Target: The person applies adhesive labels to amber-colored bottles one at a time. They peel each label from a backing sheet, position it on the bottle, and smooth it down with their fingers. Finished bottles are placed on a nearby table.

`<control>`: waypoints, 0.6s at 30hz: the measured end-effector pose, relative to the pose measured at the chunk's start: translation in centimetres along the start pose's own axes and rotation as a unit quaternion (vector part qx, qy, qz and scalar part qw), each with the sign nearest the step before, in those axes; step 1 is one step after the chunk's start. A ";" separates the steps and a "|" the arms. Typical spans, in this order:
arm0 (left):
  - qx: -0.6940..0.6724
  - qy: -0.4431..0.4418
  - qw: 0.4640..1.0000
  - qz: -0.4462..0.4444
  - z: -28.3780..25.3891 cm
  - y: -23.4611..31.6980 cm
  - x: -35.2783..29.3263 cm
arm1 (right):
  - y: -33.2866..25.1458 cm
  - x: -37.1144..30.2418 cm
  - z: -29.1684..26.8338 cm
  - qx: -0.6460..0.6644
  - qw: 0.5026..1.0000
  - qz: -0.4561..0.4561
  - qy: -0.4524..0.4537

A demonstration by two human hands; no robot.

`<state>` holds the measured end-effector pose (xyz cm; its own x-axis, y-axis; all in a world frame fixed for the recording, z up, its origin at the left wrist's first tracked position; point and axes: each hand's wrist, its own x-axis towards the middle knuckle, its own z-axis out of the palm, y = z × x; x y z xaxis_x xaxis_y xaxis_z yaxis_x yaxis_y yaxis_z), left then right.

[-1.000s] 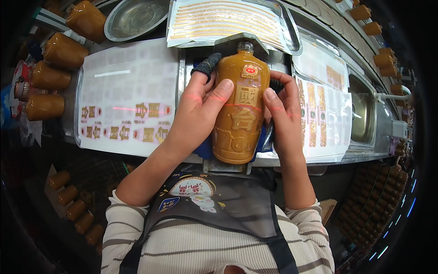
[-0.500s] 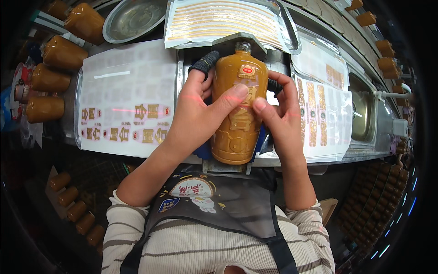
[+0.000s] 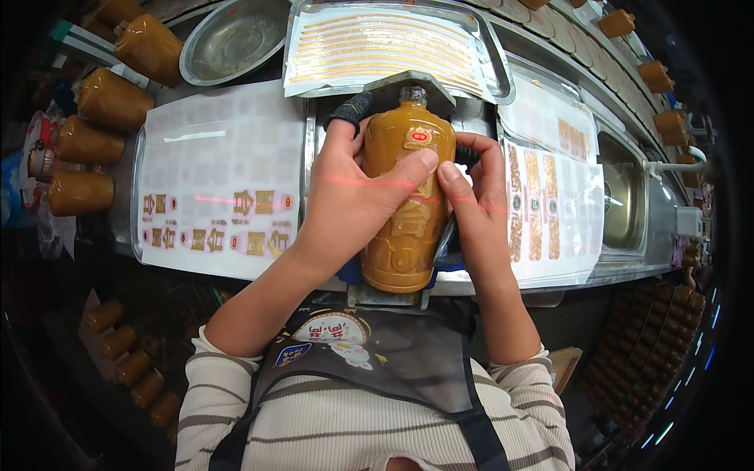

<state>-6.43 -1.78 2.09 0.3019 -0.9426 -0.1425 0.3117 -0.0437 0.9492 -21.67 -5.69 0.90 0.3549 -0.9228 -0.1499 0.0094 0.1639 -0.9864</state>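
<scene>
A glossy ochre-brown bottle [image 3: 402, 235] lies in front of me on a stand, its clear threaded neck pointing away. A small red-and-gold emblem [image 3: 420, 136] sits near its shoulder, with raised lettering below. My left hand [image 3: 345, 177] wraps the bottle's left side, the thumb flat across its front; a dark knitted finger cover [image 3: 351, 110] shows on that hand. My right hand [image 3: 481, 188] holds the right side, its thumb at the bottle's edge near the left thumb. The other fingers are partly hidden behind the bottle. A thin red light line crosses both hands.
Decal sheets lie left [image 3: 220, 110] and right [image 3: 577, 228] of the bottle. Behind it stands a metal tray [image 3: 503, 74] with a sheet of thin gold strips. A round metal basin [image 3: 196, 59], a sink [image 3: 628, 180] and several brown bottles [image 3: 90, 141] surround the bench.
The bottle has tilted slightly and sits a little lower in view. My right thumb has slid off its front toward the right edge; the left thumb has moved slightly right.
</scene>
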 end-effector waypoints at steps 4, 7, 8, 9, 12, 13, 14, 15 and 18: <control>-0.006 -0.001 1.000 0.027 0.0 -0.5 0.3 | -0.5 0.4 -0.1 0.002 1.000 0.010 0.001; -0.044 -0.001 0.999 -0.006 -0.5 -0.4 0.5 | -1.2 0.9 0.2 -0.002 1.000 0.009 0.018; -0.061 -0.002 0.998 -0.028 -0.7 -0.3 0.6 | -1.3 1.1 0.4 -0.014 1.000 0.007 0.022; -0.069 -0.003 0.997 -0.033 -0.7 -0.1 0.7 | -1.5 1.2 0.6 -0.026 0.999 0.006 0.027; -0.082 -0.010 0.995 -0.046 -0.8 0.3 0.9 | -1.4 1.6 0.8 -0.074 0.997 -0.003 0.032; -0.079 -0.016 0.996 -0.048 -0.9 0.4 1.0 | -1.3 1.8 0.9 -0.048 0.998 -0.008 0.034; -0.075 -0.023 0.996 -0.050 -0.9 0.4 1.1 | -1.3 1.9 0.9 -0.021 0.999 -0.013 0.036; -0.075 -0.024 0.996 -0.046 -1.0 0.3 1.1 | -1.1 1.9 1.0 0.007 0.999 -0.017 0.036; -0.077 -0.026 0.996 -0.044 -1.1 0.0 0.8 | -0.5 1.9 0.7 -0.037 0.998 -0.039 0.034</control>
<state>-5.22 -2.22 1.66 0.2213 -0.9535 -0.2046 0.4706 -0.0794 0.8788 -20.38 -7.28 1.11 0.2921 -0.9535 -0.0741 -0.0346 0.0670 -0.9972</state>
